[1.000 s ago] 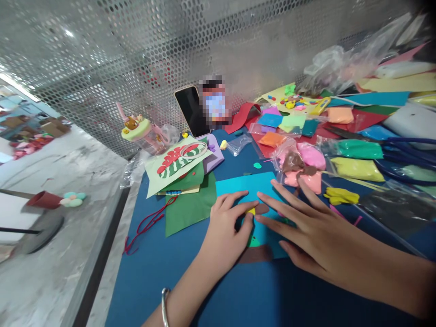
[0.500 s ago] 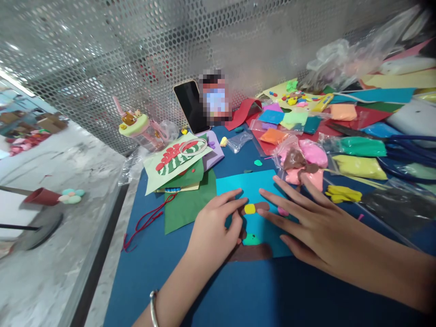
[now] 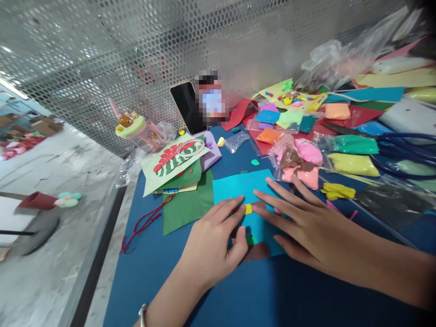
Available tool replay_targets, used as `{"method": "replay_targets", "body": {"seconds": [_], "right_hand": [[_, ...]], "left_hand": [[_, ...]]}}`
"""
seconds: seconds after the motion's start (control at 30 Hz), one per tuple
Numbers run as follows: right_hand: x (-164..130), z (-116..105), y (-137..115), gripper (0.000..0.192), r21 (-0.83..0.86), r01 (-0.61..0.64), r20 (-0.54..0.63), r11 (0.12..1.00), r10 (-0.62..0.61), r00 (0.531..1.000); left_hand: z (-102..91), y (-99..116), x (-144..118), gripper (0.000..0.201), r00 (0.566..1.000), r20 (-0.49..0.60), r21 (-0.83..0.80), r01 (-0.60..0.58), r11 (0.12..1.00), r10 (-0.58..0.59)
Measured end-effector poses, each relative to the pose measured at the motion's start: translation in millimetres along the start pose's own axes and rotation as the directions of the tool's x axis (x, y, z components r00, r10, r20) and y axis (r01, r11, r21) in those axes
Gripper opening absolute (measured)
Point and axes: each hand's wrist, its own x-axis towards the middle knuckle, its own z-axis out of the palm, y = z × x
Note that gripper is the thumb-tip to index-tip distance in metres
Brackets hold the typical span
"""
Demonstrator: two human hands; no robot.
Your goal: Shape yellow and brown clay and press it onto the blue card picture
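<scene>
A sheet of bright blue paper (image 3: 235,184) lies on the dark blue table, with flat shapes of modelling clay on it. My left hand (image 3: 218,236) rests over its left side, fingers stretched and held loosely apart. From the right, my right hand (image 3: 299,222) reaches over the sheet with fingers spread. Between the two hands' fingertips sits a yellow clay piece (image 3: 248,209) on a brown clay strip (image 3: 259,207). Below it is a green clay shape (image 3: 251,239), partly under my left hand, and a brown clay patch (image 3: 258,252) at the sheet's near edge.
Clay packets, such as a yellow one (image 3: 354,164), and blue-handled scissors (image 3: 391,141) crowd the right. Left are a watermelon clay picture (image 3: 175,159), green paper (image 3: 185,206), red cord (image 3: 146,220) and a lidded cup (image 3: 138,131). A phone (image 3: 188,108) leans on the perforated metal panel.
My left hand has shifted slightly rightward over the paper, its thumb uncurling and covering more of the green clay. My right hand keeps nearly the same place. The view has moved a little.
</scene>
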Motion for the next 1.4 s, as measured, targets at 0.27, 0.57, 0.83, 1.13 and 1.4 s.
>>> {"method": "replay_targets", "body": {"seconds": [0.27,0.57,0.83,1.13,1.4], "right_hand": [[5,6,-5,0.036,0.004,-0.021,-0.019,1.000,0.021,1.000],[4,5,-6,0.044,-0.011,0.025,0.019,1.000,-0.025,1.000],[5,6,-7,0.039,-0.004,0.015,0.031,1.000,-0.014,0.999],[7,8,-3,0.045,0.028,-0.053,0.124,0.998,0.049,0.991],[5,7,-3,0.049,-0.024,-0.029,0.115,0.999,0.032,0.993]], "left_hand": [[1.3,-3,-2,0.037,0.999,-0.028,0.022,-0.045,0.999,0.045],[4.0,-14,-7,0.034,0.985,-0.059,0.091,-0.156,0.984,0.161],[4.5,-13,-6,0.036,0.993,-0.074,0.038,-0.089,0.995,0.092],[9.3,-7,-3,0.044,0.996,0.000,0.165,-0.088,0.982,0.089],[16.0,10,-10,0.063,1.000,0.013,0.267,-0.023,0.963,0.021]]}}
